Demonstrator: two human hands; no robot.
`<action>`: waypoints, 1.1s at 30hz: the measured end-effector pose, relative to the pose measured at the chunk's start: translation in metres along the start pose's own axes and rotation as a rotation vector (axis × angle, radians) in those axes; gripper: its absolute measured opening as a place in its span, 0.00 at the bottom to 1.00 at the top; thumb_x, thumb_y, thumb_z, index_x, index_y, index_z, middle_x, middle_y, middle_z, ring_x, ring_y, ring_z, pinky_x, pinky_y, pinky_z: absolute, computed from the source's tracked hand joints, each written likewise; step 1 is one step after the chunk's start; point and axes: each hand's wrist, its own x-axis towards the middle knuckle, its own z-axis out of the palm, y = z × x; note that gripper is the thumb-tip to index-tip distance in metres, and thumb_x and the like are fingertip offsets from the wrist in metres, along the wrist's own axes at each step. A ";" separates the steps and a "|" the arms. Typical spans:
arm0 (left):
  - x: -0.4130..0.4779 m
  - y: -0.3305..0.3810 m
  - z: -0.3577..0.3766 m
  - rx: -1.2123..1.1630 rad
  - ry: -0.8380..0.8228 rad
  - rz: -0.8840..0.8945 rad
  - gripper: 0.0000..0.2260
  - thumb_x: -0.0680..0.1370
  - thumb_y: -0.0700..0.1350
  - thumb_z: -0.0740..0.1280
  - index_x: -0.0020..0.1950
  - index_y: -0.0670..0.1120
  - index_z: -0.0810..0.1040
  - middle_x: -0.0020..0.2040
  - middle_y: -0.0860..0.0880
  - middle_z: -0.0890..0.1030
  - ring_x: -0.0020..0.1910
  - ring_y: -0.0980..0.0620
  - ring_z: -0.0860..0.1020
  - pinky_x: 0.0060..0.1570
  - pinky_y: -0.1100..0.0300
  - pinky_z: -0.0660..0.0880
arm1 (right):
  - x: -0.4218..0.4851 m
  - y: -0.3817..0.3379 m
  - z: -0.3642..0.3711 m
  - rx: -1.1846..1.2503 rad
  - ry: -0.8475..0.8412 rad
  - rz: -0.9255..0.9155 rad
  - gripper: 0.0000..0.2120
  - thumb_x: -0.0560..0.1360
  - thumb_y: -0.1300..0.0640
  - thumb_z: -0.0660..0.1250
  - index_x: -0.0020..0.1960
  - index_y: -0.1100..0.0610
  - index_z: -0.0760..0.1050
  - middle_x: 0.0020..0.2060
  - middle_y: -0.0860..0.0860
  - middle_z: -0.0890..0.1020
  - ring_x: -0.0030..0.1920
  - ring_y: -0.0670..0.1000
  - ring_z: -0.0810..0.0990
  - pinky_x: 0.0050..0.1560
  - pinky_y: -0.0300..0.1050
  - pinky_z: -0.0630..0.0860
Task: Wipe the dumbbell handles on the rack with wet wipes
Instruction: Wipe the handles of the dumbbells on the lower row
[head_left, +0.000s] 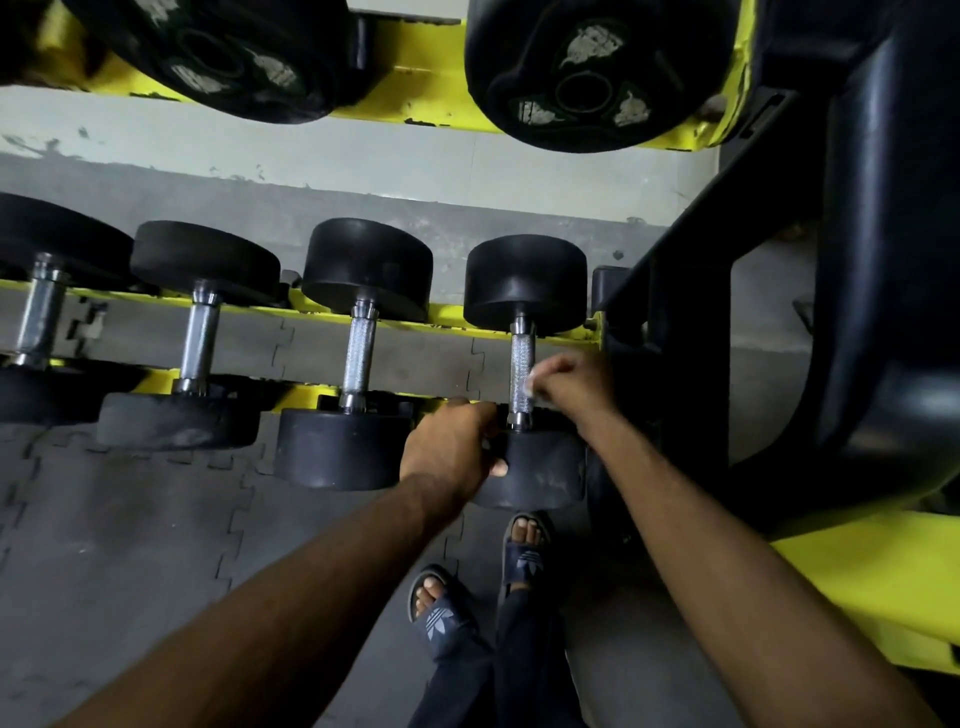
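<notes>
Only a white scrap of the wipe (529, 386) showed from the right grip (571, 382); fingers of the left grip (451, 448) lay hidden behind the dumbbell head (543, 470).

Single view, head-worn, wide-angle; no second view, so no shared part. Looks steeply down and slightly forward over lower tier of yellow dumbbell rack (451, 314). Close range: both forearms enter from bottom edge. Left hand (452, 452) gripping rightmost dumbbell (521, 358) and right hand (571, 382) pinching wet wipe (530, 387) sit just right of frame centre. Wearer's sandalled feet (441, 608) on floor mat (130, 545) below centre. Upper-tier dumbbell heads (587, 78) large along top edge. Black rack upright (675, 353) fills right side. Rack rails bow toward left edge.
</notes>
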 end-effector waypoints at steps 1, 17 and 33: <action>0.000 -0.001 0.000 0.000 -0.002 -0.001 0.12 0.71 0.45 0.75 0.52 0.52 0.79 0.51 0.49 0.80 0.50 0.43 0.79 0.43 0.54 0.75 | 0.006 0.001 0.000 0.129 0.041 0.013 0.11 0.62 0.68 0.77 0.31 0.54 0.81 0.34 0.51 0.84 0.38 0.51 0.84 0.45 0.49 0.83; -0.003 -0.006 0.007 -0.044 0.051 -0.021 0.11 0.72 0.45 0.75 0.51 0.52 0.79 0.51 0.49 0.79 0.50 0.43 0.79 0.46 0.51 0.77 | -0.006 0.016 -0.005 0.032 -0.011 -0.174 0.15 0.63 0.68 0.78 0.40 0.54 0.77 0.37 0.48 0.81 0.37 0.46 0.79 0.35 0.39 0.77; -0.003 -0.003 0.006 -0.108 0.020 -0.059 0.18 0.70 0.42 0.75 0.58 0.54 0.82 0.53 0.52 0.80 0.52 0.46 0.80 0.50 0.51 0.78 | 0.000 -0.027 -0.001 -0.903 -0.332 -0.818 0.07 0.73 0.58 0.69 0.49 0.50 0.82 0.45 0.48 0.84 0.45 0.53 0.82 0.44 0.47 0.80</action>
